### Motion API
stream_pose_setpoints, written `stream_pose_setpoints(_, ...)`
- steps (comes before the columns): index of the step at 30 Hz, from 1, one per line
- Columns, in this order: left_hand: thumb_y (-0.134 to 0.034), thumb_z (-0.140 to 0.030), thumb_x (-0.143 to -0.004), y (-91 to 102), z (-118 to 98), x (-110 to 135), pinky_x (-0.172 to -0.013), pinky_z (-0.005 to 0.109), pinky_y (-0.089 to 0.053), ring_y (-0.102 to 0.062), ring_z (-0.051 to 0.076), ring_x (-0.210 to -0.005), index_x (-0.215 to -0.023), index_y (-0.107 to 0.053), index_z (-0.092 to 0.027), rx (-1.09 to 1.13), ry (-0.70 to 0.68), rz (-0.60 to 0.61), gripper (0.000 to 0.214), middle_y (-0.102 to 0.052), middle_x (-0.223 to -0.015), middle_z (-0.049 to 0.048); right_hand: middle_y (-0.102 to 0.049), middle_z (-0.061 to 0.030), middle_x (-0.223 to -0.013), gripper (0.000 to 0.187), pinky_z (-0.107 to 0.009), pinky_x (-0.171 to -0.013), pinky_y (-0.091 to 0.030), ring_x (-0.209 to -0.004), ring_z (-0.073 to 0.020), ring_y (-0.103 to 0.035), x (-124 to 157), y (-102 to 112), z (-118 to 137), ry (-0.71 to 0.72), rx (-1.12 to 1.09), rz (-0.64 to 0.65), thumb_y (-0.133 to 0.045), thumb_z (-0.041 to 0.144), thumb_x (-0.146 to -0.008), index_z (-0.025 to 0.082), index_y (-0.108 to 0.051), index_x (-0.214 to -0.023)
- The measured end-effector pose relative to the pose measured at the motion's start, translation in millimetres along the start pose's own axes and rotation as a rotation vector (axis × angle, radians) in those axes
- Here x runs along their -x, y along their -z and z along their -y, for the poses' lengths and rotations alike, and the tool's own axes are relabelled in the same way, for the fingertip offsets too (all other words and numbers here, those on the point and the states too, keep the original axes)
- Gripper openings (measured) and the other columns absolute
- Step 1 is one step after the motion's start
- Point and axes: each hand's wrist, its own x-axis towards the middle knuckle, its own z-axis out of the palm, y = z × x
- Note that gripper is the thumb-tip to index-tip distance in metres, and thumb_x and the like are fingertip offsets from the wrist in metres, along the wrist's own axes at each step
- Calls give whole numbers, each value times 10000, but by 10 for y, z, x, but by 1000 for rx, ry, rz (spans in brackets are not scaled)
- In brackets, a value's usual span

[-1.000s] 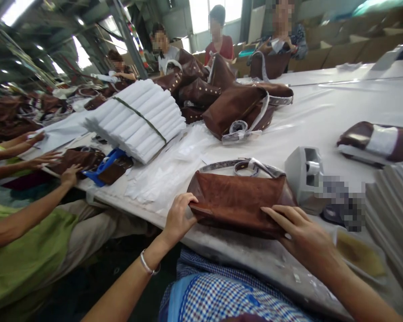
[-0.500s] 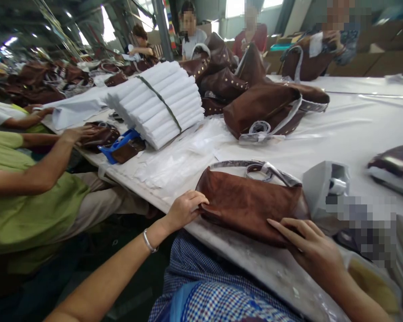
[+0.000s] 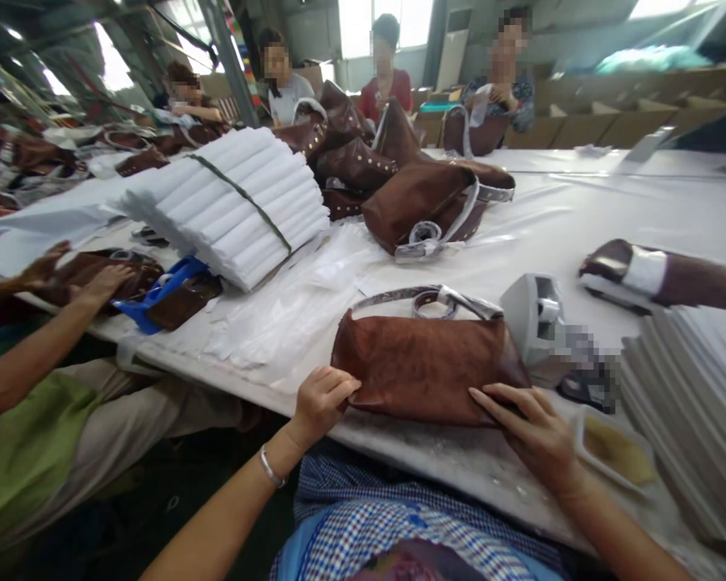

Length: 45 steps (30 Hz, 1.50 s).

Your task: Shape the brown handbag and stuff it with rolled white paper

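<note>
A flat brown leather bag lies at the near edge of the white-covered table, its wrapped strap curled behind it. My left hand pinches the bag's lower left corner, a bracelet on the wrist. Fingers spread, my right hand lies flat on the bag's lower right edge.
A grey tape dispenser stands right of the bag, with a small tray and a stack of grey sheets nearer right. A strapped bundle of white sheets, piled brown bags and loose plastic lie behind. A neighbour's hands work at left; people stand beyond.
My view has swung about. My left hand has curled tighter on the bag's corner. My right hand stays on the lower right edge. The neighbour's hands have shifted on their own bag.
</note>
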Motion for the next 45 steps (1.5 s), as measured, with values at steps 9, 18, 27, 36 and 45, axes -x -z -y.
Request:
stream_pose_setpoints(9,-677,-122,-820,301,-465,-672,-967,428,-511,-579,292,-1228,-1460,-436,-223,-177,-81,414,691,-578,-1405,111,-673,-80,-1114,443,-332,-833,-554,-912,-201,-603,-309,238,118,37,110,168,-502,77,-936,225,-632,-1332)
stream_pose_setpoints(18,-419,-116,-991,-181,-478,-461,-1056,482,-491,-498,304,-1364,-1479,-451,-257,-232,-261,243,508,-482,-1516,74,-339,-69,-1603,702,-557,-1192,-324,-1485,-299,-280,-500,200,109,161,133,322,-480,21,-858,220,-386,-1525)
stream_pose_setpoints(27,-409,-55,-978,-402,-536,-150,-1143,502,-415,-436,265,-1416,-1449,-484,-324,-205,-163,75,548,-519,-1485,19,-466,-64,-1523,680,-521,-1187,-352,-1467,-235,-332,-80,-232,153,73,82,101,-357,-4,-920,249,-315,-1550)
stream_pose_setpoints(36,-388,-80,-973,-435,-529,-92,-1154,506,-390,-343,267,-1470,-1521,-358,-304,-304,-163,171,593,-382,-1578,0,-431,-99,-1546,573,-508,-1229,-264,-1457,-290,-347,-991,203,369,-12,61,202,-512,510,-980,179,-513,-1448)
stream_pose_setpoints(45,-583,-238,-876,-42,-762,-404,-1141,529,-418,-461,308,-1394,-1364,-588,-234,-35,20,311,488,-507,-1496,59,-399,-111,-1563,554,-478,-1203,-296,-1444,-268,-373,-1003,-483,384,-3,72,229,-454,439,-1017,191,-418,-1510)
